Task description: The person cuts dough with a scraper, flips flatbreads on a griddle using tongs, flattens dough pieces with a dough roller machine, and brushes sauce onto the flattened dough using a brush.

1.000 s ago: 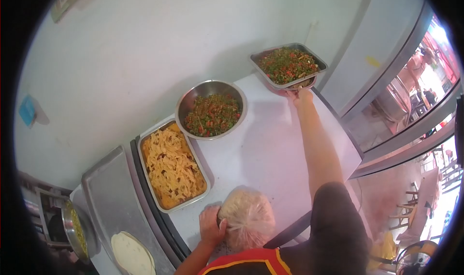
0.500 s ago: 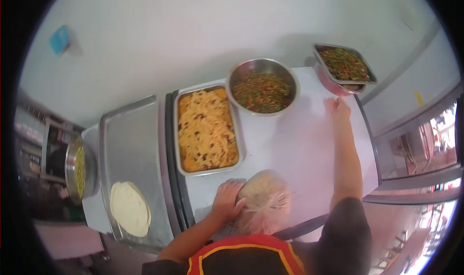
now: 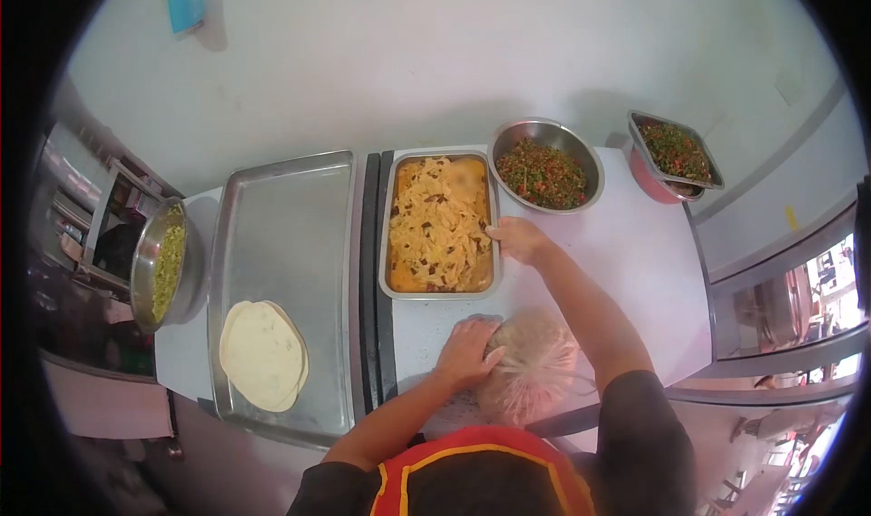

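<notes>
My left hand [image 3: 467,353] lies over the left side of a clear plastic bag [image 3: 529,371], fingers stretched out and thumb resting on it. The bag is tied and bulging, with pale contents I cannot make out. My right hand [image 3: 521,239] is at the right rim of a deep rectangular metal pan [image 3: 387,280], its fingers closed at that edge. In the pan lies a yellowish shredded food mix [image 3: 440,226] with dark pieces. Behind my right hand stands a round metal bowl [image 3: 588,194] of chopped green and red vegetables.
Left of a dark gap [image 3: 372,244], a large flat tray [image 3: 286,235] carries several round flatbreads [image 3: 263,357]. A bowl of chopped greens [image 3: 168,271] stands at the far left. At the back right, a rectangular pan [image 3: 676,151] rests on a pinkish container [image 3: 646,178], near the wall.
My right hand has moved left from beside the stacked containers to the metal pan's right rim. My left hand stays on the bag. The view has shifted left.
</notes>
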A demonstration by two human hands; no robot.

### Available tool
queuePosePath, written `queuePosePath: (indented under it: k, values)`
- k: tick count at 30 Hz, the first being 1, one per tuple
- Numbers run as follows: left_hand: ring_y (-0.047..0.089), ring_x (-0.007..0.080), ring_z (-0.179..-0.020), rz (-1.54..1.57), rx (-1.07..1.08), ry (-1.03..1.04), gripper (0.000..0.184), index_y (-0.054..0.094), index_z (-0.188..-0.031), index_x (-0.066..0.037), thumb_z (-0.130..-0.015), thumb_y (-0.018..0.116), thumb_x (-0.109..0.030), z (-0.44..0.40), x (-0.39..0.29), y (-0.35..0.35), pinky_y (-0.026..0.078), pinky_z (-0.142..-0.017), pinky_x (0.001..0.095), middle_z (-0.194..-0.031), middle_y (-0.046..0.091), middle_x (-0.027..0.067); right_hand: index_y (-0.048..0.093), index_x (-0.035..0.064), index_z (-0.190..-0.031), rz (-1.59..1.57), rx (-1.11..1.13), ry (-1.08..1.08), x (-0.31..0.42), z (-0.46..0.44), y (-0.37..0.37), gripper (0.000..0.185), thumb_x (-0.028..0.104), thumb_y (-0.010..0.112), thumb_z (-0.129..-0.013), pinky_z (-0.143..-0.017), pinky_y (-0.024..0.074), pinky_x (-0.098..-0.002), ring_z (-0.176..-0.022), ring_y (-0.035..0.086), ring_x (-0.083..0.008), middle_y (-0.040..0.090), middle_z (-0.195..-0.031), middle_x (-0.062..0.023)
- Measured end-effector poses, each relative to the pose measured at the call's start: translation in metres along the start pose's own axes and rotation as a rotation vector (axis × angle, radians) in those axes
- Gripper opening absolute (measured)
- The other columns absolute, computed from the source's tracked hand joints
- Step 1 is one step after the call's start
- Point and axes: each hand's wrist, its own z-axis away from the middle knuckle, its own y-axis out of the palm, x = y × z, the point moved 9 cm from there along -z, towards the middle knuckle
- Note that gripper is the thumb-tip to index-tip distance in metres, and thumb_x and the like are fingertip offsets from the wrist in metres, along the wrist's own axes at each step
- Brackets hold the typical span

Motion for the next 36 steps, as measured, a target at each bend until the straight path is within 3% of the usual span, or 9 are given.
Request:
queuePosePath:
  k: [3, 7, 10, 13, 16, 22, 28, 32, 36]
  values:
    - [0.042, 0.0336, -0.114, 0.018, -0.064, 0.023, 0.047, 0.048, -0.116, 0.000, -0.082, 0.054, -0.032, -0.002, -0.013, -0.005, 0.029, -0.099, 0.0424, -0.117, 0.050, 0.0178, 0.058, 0.0009, -0.085, -0.270, -0.067, 0.204, 0.001, 0.020, 0.013, 0.012, 0.010, 0.064, -0.080, -0.055, 0.0480, -0.0316, -0.065, 0.057, -0.0184, 0.057, -0.079, -0.0101]
    - [0.041, 0.0322, -0.116, -0.015, -0.048, 0.010, 0.049, 0.048, -0.117, 0.000, -0.084, 0.052, -0.035, -0.011, -0.018, 0.006, 0.029, -0.100, 0.0416, -0.118, 0.050, 0.0172, 0.056, 0.0012, -0.088, -0.436, -0.072, 0.176, 0.000, 0.028, 0.025, 0.013, 0.003, 0.064, -0.078, -0.054, 0.0479, -0.0299, -0.067, 0.059, -0.0187, 0.058, -0.078, -0.0111]
    - [0.041, 0.0318, -0.117, -0.023, -0.044, -0.001, 0.049, 0.048, -0.117, 0.001, -0.084, 0.052, -0.035, -0.016, -0.022, 0.009, 0.028, -0.100, 0.0413, -0.119, 0.050, 0.0171, 0.058, 0.0024, -0.090, -0.199, 0.034, -0.003, 0.001, 0.017, 0.021, 0.016, 0.004, 0.065, -0.076, -0.064, 0.0511, -0.0308, -0.073, 0.063, -0.0190, 0.064, -0.085, -0.0081]
    - [0.040, 0.0319, -0.117, -0.014, 0.003, -0.047, 0.049, 0.048, -0.117, 0.001, -0.084, 0.053, -0.034, -0.019, -0.022, 0.016, 0.029, -0.100, 0.0416, -0.119, 0.049, 0.0176, 0.058, 0.0026, -0.090, -0.397, -0.040, 0.174, 0.015, 0.027, 0.024, 0.016, 0.004, 0.065, -0.076, -0.061, 0.0504, -0.0293, -0.073, 0.063, -0.0183, 0.064, -0.085, -0.0079]
    - [0.041, 0.0325, -0.117, -0.032, 0.039, -0.064, 0.049, 0.048, -0.117, 0.001, -0.083, 0.054, -0.034, -0.020, -0.017, 0.026, 0.029, -0.099, 0.0420, -0.119, 0.049, 0.0184, 0.057, 0.0007, -0.085, -0.325, -0.136, 0.213, 0.033, 0.035, 0.026, 0.010, 0.005, 0.062, -0.077, -0.054, 0.0484, -0.0312, -0.067, 0.060, -0.0191, 0.059, -0.080, -0.0103]
    - [0.041, 0.0337, -0.115, -0.034, 0.027, -0.058, 0.049, 0.048, -0.117, 0.001, -0.083, 0.055, -0.033, -0.010, -0.017, 0.015, 0.030, -0.099, 0.0425, -0.118, 0.050, 0.0191, 0.057, -0.0010, -0.089, -0.322, -0.057, 0.017, 0.084, 0.049, 0.027, 0.015, 0.007, 0.061, -0.077, -0.062, 0.0515, -0.0345, -0.074, 0.062, -0.0236, 0.060, -0.084, -0.0115]
    - [0.042, 0.0342, -0.114, -0.023, -0.066, -0.008, 0.048, 0.048, -0.116, 0.002, -0.083, 0.055, -0.033, -0.007, -0.018, 0.006, 0.030, -0.098, 0.0428, -0.116, 0.051, 0.0191, 0.056, -0.0022, -0.100, -0.507, -0.164, -0.047, 0.129, 0.087, -0.028, 0.024, 0.010, 0.057, -0.079, -0.079, 0.0495, -0.0343, -0.083, 0.062, -0.0201, 0.062, -0.094, -0.0113]
    - [0.043, 0.0341, -0.113, -0.074, 0.016, -0.003, 0.048, 0.049, -0.115, 0.002, -0.083, 0.054, -0.033, -0.013, -0.016, 0.014, 0.031, -0.098, 0.0430, -0.115, 0.052, 0.0185, 0.054, -0.0066, -0.102, -0.502, -0.335, -0.091, 0.129, 0.097, -0.079, 0.027, 0.004, 0.057, -0.077, -0.077, 0.0510, -0.0413, -0.091, 0.060, -0.0278, 0.059, -0.099, -0.0158]
    - [0.043, 0.0341, -0.113, -0.041, -0.085, 0.066, 0.047, 0.049, -0.114, 0.003, -0.083, 0.054, -0.033, -0.007, -0.033, -0.011, 0.031, -0.097, 0.0430, -0.114, 0.052, 0.0182, 0.050, -0.0085, -0.106, -0.485, -0.575, -0.107, 0.115, 0.098, -0.121, 0.030, 0.002, 0.055, -0.078, -0.078, 0.0522, -0.0428, -0.089, 0.061, -0.0297, 0.059, -0.101, -0.0181]
